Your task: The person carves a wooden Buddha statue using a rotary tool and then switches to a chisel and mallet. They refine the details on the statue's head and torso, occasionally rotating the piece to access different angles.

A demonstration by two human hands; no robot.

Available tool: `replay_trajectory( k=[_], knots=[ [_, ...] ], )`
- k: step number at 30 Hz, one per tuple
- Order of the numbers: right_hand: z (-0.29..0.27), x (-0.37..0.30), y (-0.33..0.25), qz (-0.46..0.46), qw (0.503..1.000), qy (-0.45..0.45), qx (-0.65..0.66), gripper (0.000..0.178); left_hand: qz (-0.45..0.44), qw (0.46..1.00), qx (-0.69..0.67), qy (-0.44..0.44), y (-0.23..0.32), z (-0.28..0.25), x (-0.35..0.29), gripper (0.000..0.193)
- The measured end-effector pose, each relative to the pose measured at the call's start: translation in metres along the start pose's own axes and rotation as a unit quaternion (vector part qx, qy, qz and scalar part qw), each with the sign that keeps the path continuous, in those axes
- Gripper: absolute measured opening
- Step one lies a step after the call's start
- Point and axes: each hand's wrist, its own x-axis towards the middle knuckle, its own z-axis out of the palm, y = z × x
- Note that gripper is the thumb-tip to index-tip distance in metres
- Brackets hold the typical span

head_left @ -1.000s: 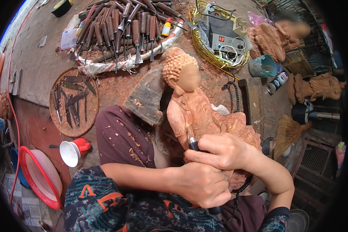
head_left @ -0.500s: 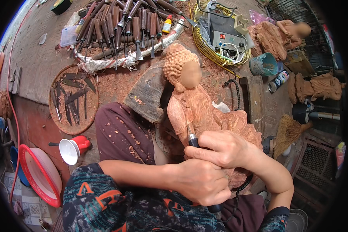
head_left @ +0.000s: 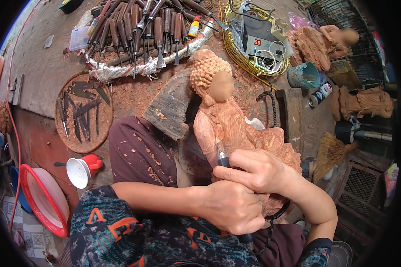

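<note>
A carved wooden statue point(head_left: 220, 120) with a knobbed head of curls leans back in front of me, its upper part against a dark wood block point(head_left: 167, 107). Both my hands are wrapped round a black corded electric carving handpiece point(head_left: 224, 161). My right hand point(head_left: 260, 169) grips it near the front, close to the statue's body. Lower down, my left hand point(head_left: 231, 207) is closed round the rear of the tool, where the cable comes out. The metal tip meets the wood near the statue's arm. My fingers hide most of the handle.
Several wood-handled chisels point(head_left: 158, 33) lie at the back left. A round board point(head_left: 104, 129) holds loose blades. Beside it are a red-and-white cup point(head_left: 79, 172) and a pink basin point(head_left: 44, 196). A control box point(head_left: 265, 42), a teal cup point(head_left: 303, 75) and another statue point(head_left: 309, 44) stand back right.
Both hands keep their grip on the carving handpiece, with its tip at nearly the same spot. The whole view has shifted very slightly.
</note>
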Motion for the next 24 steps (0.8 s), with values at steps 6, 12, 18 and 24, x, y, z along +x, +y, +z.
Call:
replay_trajectory(
  k=[6,12,18,24],
  knots=[
    [0.0007,0.0004,-0.0007,0.004,1.0,-0.006,0.001,0.03,0.002,1.0,0.001,0.005,0.0006,0.0013,-0.0019,0.018],
    [-0.0012,0.0016,-0.0014,0.002,1.0,-0.014,0.001,0.029,0.006,1.0,0.001,0.006,0.0004,0.0016,-0.0026,0.018],
    [-0.0051,0.0003,-0.0031,-0.01,0.999,-0.02,-0.028,0.027,0.003,1.0,-0.024,0.018,0.0017,0.0004,0.0002,0.019],
    [-0.0021,0.0015,-0.0028,-0.025,0.999,0.001,-0.045,0.027,0.004,1.0,-0.017,0.011,0.0031,-0.0041,0.001,0.02]
  ],
)
